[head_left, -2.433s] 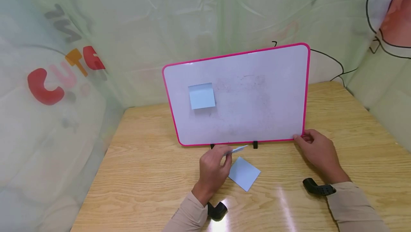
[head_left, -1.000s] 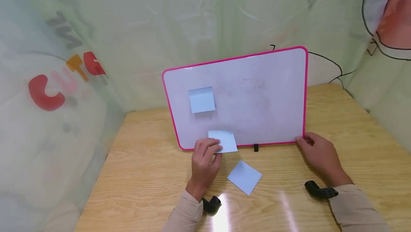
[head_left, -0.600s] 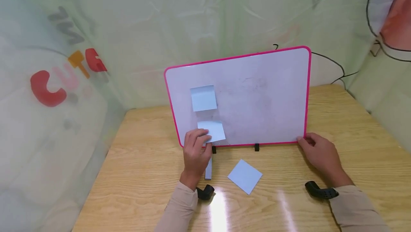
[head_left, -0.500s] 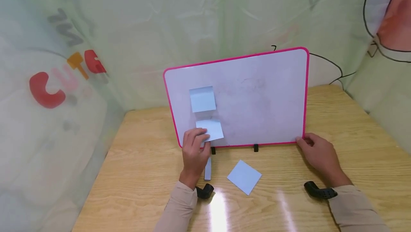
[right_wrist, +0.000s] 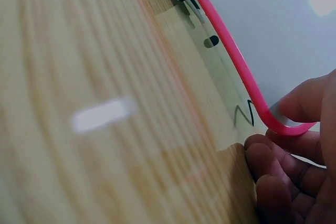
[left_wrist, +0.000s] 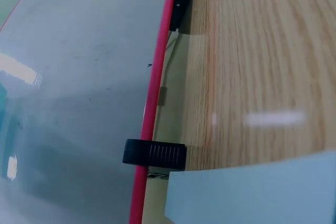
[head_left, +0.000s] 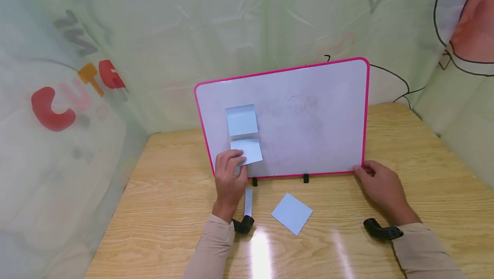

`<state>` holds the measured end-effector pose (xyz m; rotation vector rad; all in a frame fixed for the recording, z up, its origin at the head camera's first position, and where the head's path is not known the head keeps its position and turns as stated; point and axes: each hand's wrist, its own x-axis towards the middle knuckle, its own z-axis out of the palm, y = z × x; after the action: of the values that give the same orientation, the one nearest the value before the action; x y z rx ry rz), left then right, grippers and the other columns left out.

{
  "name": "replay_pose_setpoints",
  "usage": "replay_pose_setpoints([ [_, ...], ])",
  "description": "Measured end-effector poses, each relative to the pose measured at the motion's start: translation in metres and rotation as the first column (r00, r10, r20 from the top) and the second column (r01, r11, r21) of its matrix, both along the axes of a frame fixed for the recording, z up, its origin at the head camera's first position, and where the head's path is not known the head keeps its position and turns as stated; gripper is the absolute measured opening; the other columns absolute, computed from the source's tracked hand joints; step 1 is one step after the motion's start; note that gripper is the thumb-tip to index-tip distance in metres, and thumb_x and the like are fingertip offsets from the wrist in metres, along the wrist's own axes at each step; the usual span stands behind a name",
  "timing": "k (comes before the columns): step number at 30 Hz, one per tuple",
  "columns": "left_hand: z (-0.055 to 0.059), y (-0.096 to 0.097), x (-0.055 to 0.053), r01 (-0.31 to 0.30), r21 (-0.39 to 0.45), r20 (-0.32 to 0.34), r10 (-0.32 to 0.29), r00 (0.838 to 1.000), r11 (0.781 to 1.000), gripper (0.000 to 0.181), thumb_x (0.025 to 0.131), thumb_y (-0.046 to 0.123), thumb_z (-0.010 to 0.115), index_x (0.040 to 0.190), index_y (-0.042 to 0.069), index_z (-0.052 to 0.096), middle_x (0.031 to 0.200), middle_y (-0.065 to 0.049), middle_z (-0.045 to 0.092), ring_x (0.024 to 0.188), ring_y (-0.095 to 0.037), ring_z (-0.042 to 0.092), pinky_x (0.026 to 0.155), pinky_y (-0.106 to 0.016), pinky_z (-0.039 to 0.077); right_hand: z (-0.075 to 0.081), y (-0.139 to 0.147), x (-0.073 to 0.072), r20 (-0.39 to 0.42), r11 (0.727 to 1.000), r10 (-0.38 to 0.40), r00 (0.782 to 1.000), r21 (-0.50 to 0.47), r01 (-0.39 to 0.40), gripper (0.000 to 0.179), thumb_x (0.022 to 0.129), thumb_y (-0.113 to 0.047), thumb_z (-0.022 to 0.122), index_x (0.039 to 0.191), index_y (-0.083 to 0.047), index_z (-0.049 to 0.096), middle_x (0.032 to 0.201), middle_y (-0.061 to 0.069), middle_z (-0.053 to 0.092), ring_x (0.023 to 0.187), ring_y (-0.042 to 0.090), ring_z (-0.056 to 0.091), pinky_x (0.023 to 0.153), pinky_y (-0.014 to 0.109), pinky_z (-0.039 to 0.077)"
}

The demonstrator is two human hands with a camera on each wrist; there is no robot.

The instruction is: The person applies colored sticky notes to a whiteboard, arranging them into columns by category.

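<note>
As we look forward from behind both arms, our left sleeve (head_left: 211,244) rises from the bottom edge, slanting slightly rightward, while our right sleeve (head_left: 424,247) slants leftward and inward. Near each cuff we see a black wrist piece, one at the left (head_left: 244,225) and one at the right (head_left: 381,230). Between the forearms, a loose blue square (head_left: 292,213) lies flat on the counter (head_left: 166,193), one corner towards us. Just left of it a narrow pale strip (head_left: 248,201) is partly covered by the left wrist piece.

Beyond these, our left hand (head_left: 230,180) reaches up with bent fingers over the front of the lower blue note (head_left: 253,151), pinching its lower left part against the thumb. Our right hand (head_left: 382,184) grips the whiteboard (head_left: 308,124) by its lower right corner, thumb in front, remaining fingers curled beneath and behind. Black supports (head_left: 306,178) carry the board's pink rim. Just above the held note, the upper blue note (head_left: 242,120) hangs on the board. Farthest off is a printed wall sheet (head_left: 193,25).
</note>
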<state>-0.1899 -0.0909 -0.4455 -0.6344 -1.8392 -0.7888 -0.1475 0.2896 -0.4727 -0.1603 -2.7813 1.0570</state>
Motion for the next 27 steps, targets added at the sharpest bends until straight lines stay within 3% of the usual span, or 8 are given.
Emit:
replay_pose_setpoints([
  [27,-0.002,0.004,-0.011,-0.026,-0.012,0.062,0.027,0.998,1.0,0.011,0.083,-0.004,0.076,0.091,0.0,0.07,0.107,-0.011,0.069,0.107,-0.028,0.063,0.094,-0.037,0.053,-0.002,0.0,-0.001,-0.006,1.0,-0.006,1.0,-0.005,0.006,0.052,0.103,-0.039,0.052,0.121,0.009,0.06,0.103,0.025,0.067,0.09,0.036,0.06,0.072,0.042,0.045],
])
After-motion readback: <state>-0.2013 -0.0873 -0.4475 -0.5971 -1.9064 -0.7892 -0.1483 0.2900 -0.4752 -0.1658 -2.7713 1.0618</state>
